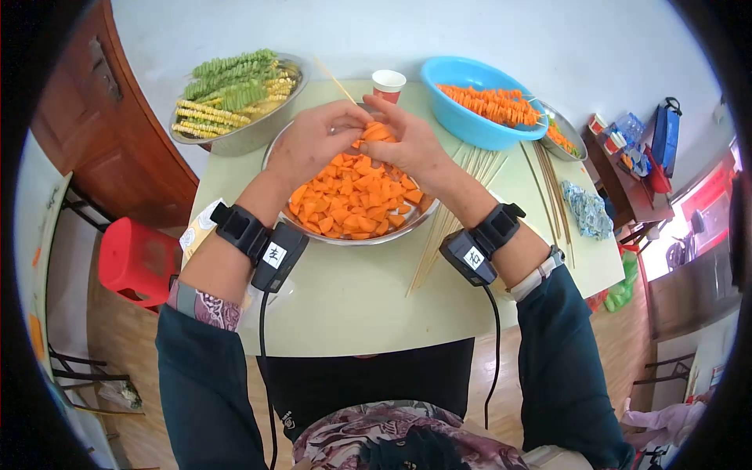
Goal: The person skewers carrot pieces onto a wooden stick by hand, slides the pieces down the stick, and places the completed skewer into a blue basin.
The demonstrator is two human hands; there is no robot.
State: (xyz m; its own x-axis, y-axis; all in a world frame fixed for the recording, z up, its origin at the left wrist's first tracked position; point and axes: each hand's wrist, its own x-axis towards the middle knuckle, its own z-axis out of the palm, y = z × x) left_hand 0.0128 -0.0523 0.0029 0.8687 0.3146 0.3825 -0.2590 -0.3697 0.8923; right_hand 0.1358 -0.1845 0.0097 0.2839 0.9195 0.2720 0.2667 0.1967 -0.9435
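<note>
Both hands meet above a metal basin (423, 213) heaped with cut carrot pieces (356, 196). My left hand (317, 141) is closed around a thin wooden skewer (335, 80), whose bare end sticks up toward the upper left. Several carrot slices (377, 131) are bunched between the hands at the skewer's lower part. My right hand (413, 145) curls over these slices with thumb and fingers closed on them. The skewer's lower end is hidden by the fingers and carrot.
A metal bowl (235, 142) of skewered green and yellow vegetables stands at the back left. Behind the basin is a paper cup (388, 84). A blue basin (462, 135) holds carrot skewers. Loose skewers (446, 227) and a crumpled cloth (587, 210) lie right; a red stool (135, 254) stands left.
</note>
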